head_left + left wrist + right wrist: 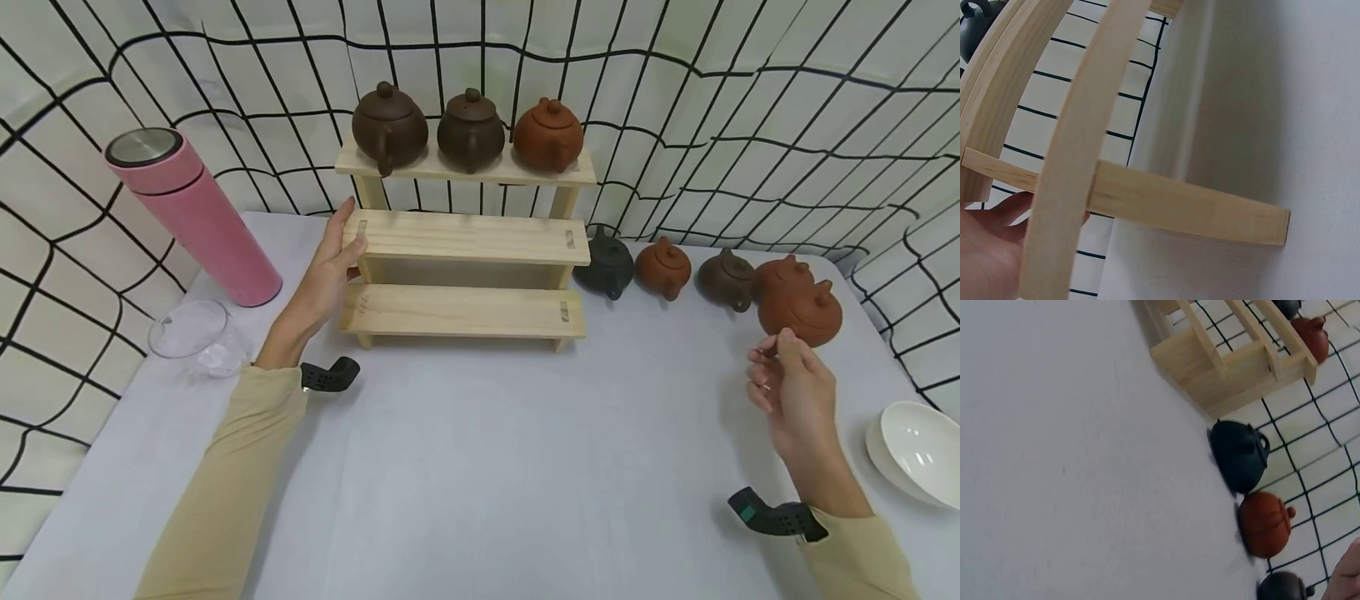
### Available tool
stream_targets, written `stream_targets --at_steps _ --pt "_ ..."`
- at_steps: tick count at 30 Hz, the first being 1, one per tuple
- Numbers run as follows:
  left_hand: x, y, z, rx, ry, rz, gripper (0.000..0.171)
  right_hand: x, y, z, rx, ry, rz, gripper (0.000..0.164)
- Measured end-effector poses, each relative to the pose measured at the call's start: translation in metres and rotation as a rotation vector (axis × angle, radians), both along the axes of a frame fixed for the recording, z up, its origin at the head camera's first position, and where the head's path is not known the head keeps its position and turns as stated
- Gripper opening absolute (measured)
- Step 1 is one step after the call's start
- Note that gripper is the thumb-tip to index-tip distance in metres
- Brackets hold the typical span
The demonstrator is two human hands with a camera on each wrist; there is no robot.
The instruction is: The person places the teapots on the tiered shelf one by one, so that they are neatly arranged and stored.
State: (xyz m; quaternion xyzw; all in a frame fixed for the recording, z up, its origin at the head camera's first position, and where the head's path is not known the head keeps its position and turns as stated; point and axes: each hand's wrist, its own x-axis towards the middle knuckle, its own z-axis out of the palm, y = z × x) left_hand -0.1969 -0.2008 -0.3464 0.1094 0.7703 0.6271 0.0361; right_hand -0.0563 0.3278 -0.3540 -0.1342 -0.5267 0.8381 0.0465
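Note:
My left hand (322,271) grips the left end of a three-tier wooden stand (461,308), with the thumb at the middle plank. Seen from the left wrist, its fingers (1013,209) go behind a plank beside the side support. On the top tier sit a large dark brown teapot (390,129), a smaller dark brown teapot (471,133) and an orange-brown teapot (548,137). My right hand (798,396), fingers loosely bent, hovers just in front of a reddish-brown teapot (801,313) at the table's right. Only a bit of that hand enters the right wrist view.
Right of the stand, a dark green teapot (604,265), an orange teapot (663,268), a brown teapot (725,280) and another reddish teapot (780,273) line the back edge. A white bowl (918,454) is far right. At left stand a pink flask (198,221) and clear container (187,331).

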Motion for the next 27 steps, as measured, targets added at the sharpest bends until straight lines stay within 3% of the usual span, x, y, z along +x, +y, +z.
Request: stream_targets --at_steps 4,8,15,21,27 --pt "0.003 -0.002 0.001 -0.017 0.012 0.010 0.065 -0.002 -0.030 0.014 0.142 0.141 0.092 0.027" --pt "0.004 -0.002 0.001 -0.019 0.020 0.019 0.065 -0.006 -0.069 0.031 0.245 0.204 0.181 0.029" --pt "0.003 -0.002 0.000 0.031 -0.001 0.014 0.065 -0.019 -0.149 0.051 0.330 0.196 0.401 0.034" --pt "0.005 -0.005 -0.001 0.101 -0.018 0.013 0.064 -0.038 -0.215 0.057 0.300 0.173 0.601 0.033" --pt "0.005 -0.006 -0.002 0.085 -0.011 0.009 0.063 -0.055 -0.260 0.060 0.284 0.147 0.718 0.033"
